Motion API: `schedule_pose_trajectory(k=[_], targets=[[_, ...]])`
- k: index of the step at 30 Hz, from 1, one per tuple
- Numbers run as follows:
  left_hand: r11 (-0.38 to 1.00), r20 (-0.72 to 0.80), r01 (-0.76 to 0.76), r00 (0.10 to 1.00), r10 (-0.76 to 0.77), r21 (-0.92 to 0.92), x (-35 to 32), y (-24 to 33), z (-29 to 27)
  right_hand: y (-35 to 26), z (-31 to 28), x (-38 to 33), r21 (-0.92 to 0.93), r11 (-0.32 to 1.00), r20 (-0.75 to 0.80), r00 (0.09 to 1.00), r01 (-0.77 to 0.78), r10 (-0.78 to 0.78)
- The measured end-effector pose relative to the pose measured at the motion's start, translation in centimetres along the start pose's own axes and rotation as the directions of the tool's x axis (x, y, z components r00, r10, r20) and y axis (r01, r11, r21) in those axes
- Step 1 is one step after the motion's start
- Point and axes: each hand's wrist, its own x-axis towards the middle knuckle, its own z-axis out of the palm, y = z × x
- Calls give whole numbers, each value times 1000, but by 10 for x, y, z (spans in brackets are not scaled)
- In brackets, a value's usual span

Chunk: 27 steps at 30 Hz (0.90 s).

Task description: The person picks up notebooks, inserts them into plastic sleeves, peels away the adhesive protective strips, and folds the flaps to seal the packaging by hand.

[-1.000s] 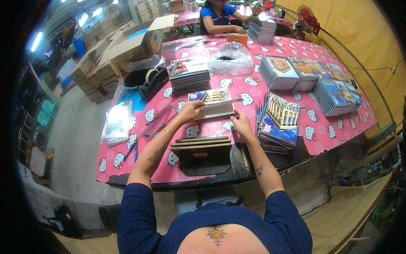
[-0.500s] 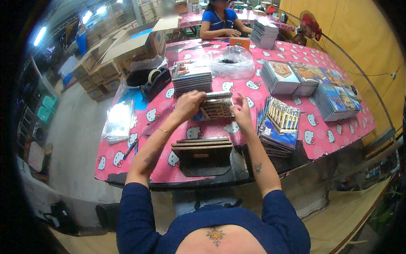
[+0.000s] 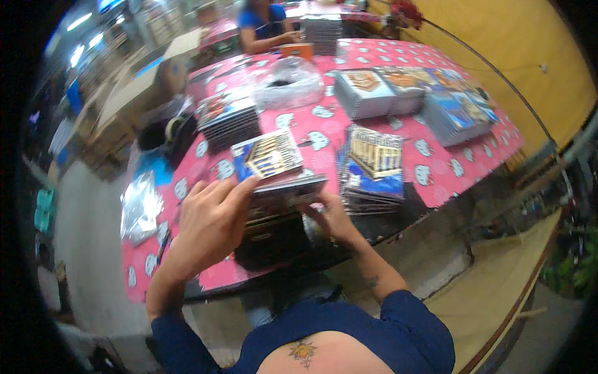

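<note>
At the head view's near side, the left hand (image 3: 215, 215) and right hand (image 3: 336, 215) seem to pinch, fingers nearly closed, opposite ends of a blurred notebook (image 3: 289, 190) by a black stand (image 3: 274, 240). The step looks like aligning it; the next move probably calls for an even grip. The pink surface (image 3: 436, 193) carries a notebook pile (image 3: 375, 165); cardboard boxes (image 3: 128, 96) stand far left, a yellow wall (image 3: 517, 62) far right.

Navy top (image 3: 325, 316), elbow-length sleeves (image 3: 417, 325), flower chest tattoo (image 3: 303, 353), right forearm tattoo (image 3: 372, 281)
</note>
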Motion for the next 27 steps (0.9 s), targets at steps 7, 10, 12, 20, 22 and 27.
schedule_pose_trajectory(k=[7, 10, 12, 20, 22, 27], targets=[[997, -22, -28, 999, 30, 70, 1, -3, -4, -8, 4, -4, 28, 998, 27, 998, 51, -52], [997, -26, -62, 998, 63, 49, 7, 2, -2, -3, 1, -8, -38, 999, 6, 1000, 18, -18], [997, -14, -76, 997, 76, 20, 13, 8, -6, -7, 3, -9, -31, 999, -45, 999, -20, 19], [995, -9, -46, 999, 47, 85, 16, 9, -9, 1, 12, -7, 21, 1000, -24, 1000, -9, 9], [996, -6, -32, 999, 32, 89, 15, 9, -11, 2, 14, -7, 14, 1000, -13, 1000, -14, 14], [998, -6, -41, 999, 42, 37, 9, 4, -7, -2, 11, -9, 113, 993, -49, 998, -30, 36]])
